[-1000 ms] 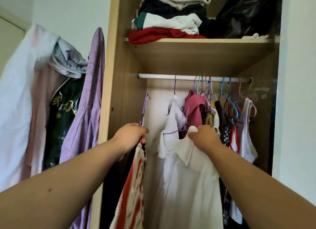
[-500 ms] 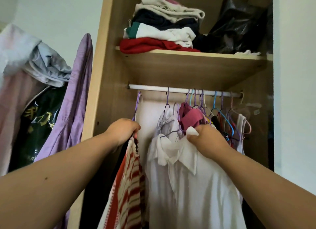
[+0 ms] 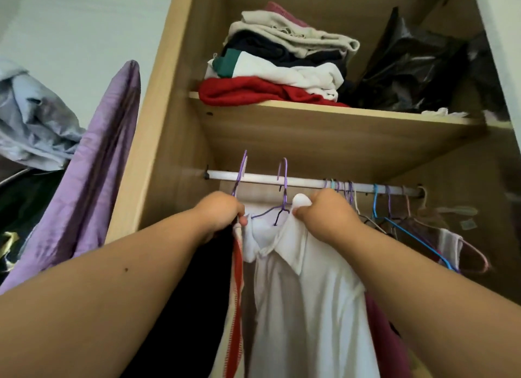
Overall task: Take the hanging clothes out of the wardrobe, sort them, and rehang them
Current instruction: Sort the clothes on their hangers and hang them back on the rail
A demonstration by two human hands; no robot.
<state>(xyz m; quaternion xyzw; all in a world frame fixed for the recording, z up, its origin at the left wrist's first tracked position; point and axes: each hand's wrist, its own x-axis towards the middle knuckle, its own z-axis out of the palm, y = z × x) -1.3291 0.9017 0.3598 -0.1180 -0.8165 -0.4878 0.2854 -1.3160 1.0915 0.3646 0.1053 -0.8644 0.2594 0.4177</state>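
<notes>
While both hands are up at the rail [image 3: 304, 183], you're only at the take-out step, early in the job.

Status:
- Your left hand [image 3: 222, 214] is clamped on the neck of the end purple hanger [image 3: 242, 169], which carries the red-striped garment [image 3: 238, 279].
- Your right hand [image 3: 324, 215] is bunched on the shoulder of the white shirt [image 3: 304, 293], just beside the shirt's purple hanger [image 3: 283, 174].
- The hands are apart, one garment each.
- Both hooks peak above the rail. Looks like they're lifting clear, but I can't tell whether either is fully off.
- The bunched hangers [image 3: 346, 190] and the blue hanger [image 3: 400, 231] are on the rail to your right, loaded. Most of the wardrobe [image 3: 158, 124] is yet to empty.
- No sorting or rehanging shows.

Can't confirm:
- The purple garment [image 3: 107, 166] and grey-blue cloth [image 3: 31, 124] hang outside on the left. There's no way to say they came off this rail.
- The dark garment [image 3: 203, 293] is behind your left forearm. Its hanger and type are hidden.
- Your right fingertips are buried in shirt fabric.
- The right-hand bunch is blurred, so the count and garment types are unclear. A maroon piece [image 3: 386, 335] shows under your right arm.
- The wardrobe bottom is cut off.
- The folded stack [image 3: 282, 67] and black bag [image 3: 408, 67] on the shelf [image 3: 338, 115] aren't hanging, so I'd judge them out of scope.
</notes>
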